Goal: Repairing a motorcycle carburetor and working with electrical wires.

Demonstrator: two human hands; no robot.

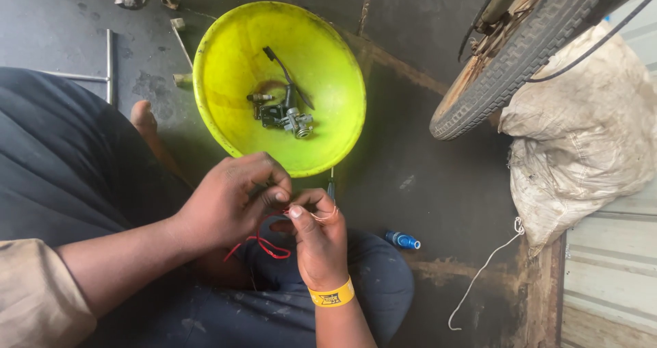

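Both hands meet over the lap. Left hand (pixel 229 201) pinches, fingers curled. Right hand (pixel 318 242) pinches too, wrist bent.

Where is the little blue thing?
In the head view, the little blue thing lies on the dark floor, right of the right hand and below the yellow bowl.

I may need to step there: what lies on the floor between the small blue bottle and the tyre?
In the head view, only bare, stained dark floor lies between the blue bottle and the tyre; nothing rests on that stretch.
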